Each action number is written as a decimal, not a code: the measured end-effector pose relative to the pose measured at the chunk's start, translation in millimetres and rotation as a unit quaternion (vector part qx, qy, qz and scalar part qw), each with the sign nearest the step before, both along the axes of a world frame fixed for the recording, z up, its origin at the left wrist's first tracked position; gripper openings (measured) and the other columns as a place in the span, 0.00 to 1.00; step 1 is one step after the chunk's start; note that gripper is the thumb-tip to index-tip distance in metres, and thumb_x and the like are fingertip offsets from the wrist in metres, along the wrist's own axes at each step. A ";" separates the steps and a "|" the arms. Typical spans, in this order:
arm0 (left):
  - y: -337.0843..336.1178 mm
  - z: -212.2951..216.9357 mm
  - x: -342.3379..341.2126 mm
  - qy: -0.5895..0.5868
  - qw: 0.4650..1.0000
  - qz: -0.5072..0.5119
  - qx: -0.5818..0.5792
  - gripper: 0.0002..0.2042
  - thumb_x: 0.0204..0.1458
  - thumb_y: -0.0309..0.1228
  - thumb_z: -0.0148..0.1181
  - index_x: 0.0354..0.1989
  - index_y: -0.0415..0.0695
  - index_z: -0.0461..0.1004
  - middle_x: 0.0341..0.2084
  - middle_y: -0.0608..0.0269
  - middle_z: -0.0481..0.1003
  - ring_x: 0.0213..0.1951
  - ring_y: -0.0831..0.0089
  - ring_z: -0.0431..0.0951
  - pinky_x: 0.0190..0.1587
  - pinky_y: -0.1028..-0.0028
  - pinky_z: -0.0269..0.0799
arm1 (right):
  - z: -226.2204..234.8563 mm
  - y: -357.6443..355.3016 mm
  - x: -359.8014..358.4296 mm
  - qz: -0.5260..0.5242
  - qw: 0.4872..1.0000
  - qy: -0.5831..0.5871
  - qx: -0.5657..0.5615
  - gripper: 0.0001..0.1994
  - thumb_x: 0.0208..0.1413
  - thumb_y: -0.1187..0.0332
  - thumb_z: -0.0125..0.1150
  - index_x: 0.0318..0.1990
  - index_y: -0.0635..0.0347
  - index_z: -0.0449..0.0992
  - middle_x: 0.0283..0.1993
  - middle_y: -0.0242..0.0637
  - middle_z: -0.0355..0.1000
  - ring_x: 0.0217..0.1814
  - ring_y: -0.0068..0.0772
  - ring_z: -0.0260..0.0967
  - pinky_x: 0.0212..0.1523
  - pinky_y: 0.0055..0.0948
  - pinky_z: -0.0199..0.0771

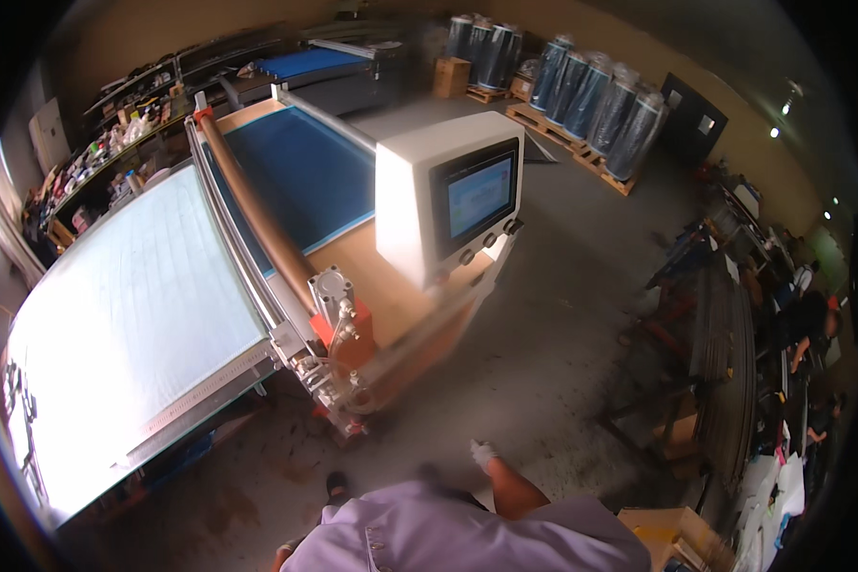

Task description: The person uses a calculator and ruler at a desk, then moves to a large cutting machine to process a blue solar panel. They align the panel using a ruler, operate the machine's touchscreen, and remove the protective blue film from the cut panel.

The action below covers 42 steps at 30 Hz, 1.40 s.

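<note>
My right hand, in what looks like a pale glove, hangs over the grey floor in front of my body. Its fingers point forward, loosely extended, and I see nothing held in them. At the lower edge only a bit of my left hand shows beside my shirt; its fingers are hidden. Neither hand touches the large machine ahead to the left. That machine carries a white control box with a lit screen, a long brown roller and metal end fittings. A bright glass-like table adjoins it.
Wrapped rolls stand on wooden pallets at the back, near a dark door. Cluttered shelves line the left. Racks of long bars and a cardboard box lie to the right, where another person is partly visible.
</note>
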State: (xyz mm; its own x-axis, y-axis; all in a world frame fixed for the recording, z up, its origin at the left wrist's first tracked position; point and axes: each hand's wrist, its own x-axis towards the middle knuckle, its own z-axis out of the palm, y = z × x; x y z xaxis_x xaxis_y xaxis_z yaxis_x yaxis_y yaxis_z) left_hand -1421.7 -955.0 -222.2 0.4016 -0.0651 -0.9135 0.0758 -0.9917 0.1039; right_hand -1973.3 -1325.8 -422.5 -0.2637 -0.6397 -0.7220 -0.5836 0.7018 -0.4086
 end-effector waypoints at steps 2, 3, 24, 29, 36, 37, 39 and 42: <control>19.4 16.1 -35.2 -0.009 0.998 0.057 0.001 0.33 0.58 0.54 0.54 0.66 0.47 0.60 0.56 0.46 0.68 0.52 0.52 0.69 0.53 0.55 0.67 | 14.4 -8.0 22.2 0.047 0.999 0.009 0.021 0.26 0.67 0.43 0.46 0.51 0.57 0.76 0.50 0.42 0.76 0.51 0.45 0.72 0.50 0.44 0.74; 18.2 16.6 -49.9 -0.012 0.997 0.080 -0.006 0.31 0.58 0.53 0.54 0.64 0.47 0.63 0.53 0.46 0.70 0.49 0.52 0.71 0.51 0.55 0.69 | 18.4 -14.6 14.8 0.063 0.998 0.021 0.025 0.25 0.67 0.44 0.46 0.49 0.57 0.77 0.47 0.40 0.77 0.48 0.44 0.73 0.48 0.43 0.75; -56.5 2.3 -117.9 -0.057 0.937 0.261 -0.227 0.20 0.59 0.42 0.54 0.53 0.40 0.73 0.32 0.55 0.77 0.27 0.66 0.75 0.27 0.66 0.69 | 27.0 -88.2 0.8 0.339 0.935 0.076 -0.076 0.28 0.64 0.48 0.52 0.56 0.67 0.72 0.47 0.48 0.78 0.50 0.42 0.76 0.49 0.38 0.75; -26.9 2.1 -127.6 -0.043 0.933 0.308 -0.183 0.22 0.60 0.41 0.55 0.54 0.36 0.72 0.30 0.53 0.76 0.27 0.65 0.75 0.27 0.67 0.72 | 39.0 -82.0 0.1 0.202 0.977 -0.016 0.059 0.24 0.65 0.48 0.49 0.53 0.61 0.72 0.50 0.47 0.77 0.57 0.45 0.72 0.53 0.39 0.74; -42.8 -1.8 -127.0 -0.034 0.940 0.273 -0.201 0.22 0.61 0.42 0.55 0.56 0.36 0.73 0.31 0.54 0.76 0.26 0.67 0.74 0.28 0.67 0.72 | 8.8 -80.7 -25.2 0.200 0.978 -0.013 0.058 0.19 0.67 0.50 0.48 0.50 0.56 0.73 0.46 0.47 0.77 0.52 0.49 0.74 0.51 0.41 0.75; -43.8 5.3 -125.4 -0.043 0.940 0.274 -0.197 0.22 0.61 0.42 0.55 0.56 0.36 0.73 0.31 0.54 0.76 0.26 0.68 0.74 0.29 0.68 0.72 | 12.9 -78.8 -16.0 0.208 0.976 -0.015 0.057 0.20 0.67 0.50 0.48 0.50 0.56 0.73 0.46 0.47 0.77 0.53 0.49 0.74 0.51 0.41 0.75; -47.0 14.0 -123.5 -0.061 0.942 0.258 -0.205 0.22 0.61 0.42 0.55 0.55 0.37 0.74 0.30 0.56 0.76 0.26 0.69 0.73 0.29 0.69 0.71 | 21.3 -77.3 -5.2 0.223 0.973 -0.016 0.053 0.21 0.67 0.49 0.47 0.51 0.56 0.74 0.48 0.46 0.77 0.54 0.48 0.73 0.51 0.41 0.75; -56.4 22.9 -117.8 -0.072 0.946 0.240 -0.204 0.22 0.61 0.42 0.55 0.55 0.37 0.75 0.30 0.57 0.77 0.26 0.70 0.73 0.31 0.70 0.71 | 28.3 -74.0 6.8 0.249 0.967 -0.013 0.046 0.22 0.67 0.49 0.46 0.53 0.56 0.74 0.50 0.45 0.77 0.56 0.47 0.73 0.52 0.41 0.75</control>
State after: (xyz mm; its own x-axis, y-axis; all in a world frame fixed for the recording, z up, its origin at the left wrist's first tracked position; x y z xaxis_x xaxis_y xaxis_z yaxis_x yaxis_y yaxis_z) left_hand -1539.4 -1011.4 -199.3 0.5923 -0.1788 -0.7857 0.4634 -0.7221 0.5136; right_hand -1966.5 -1399.8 -394.2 0.0796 -0.6160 -0.7837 -0.8488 0.3704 -0.3774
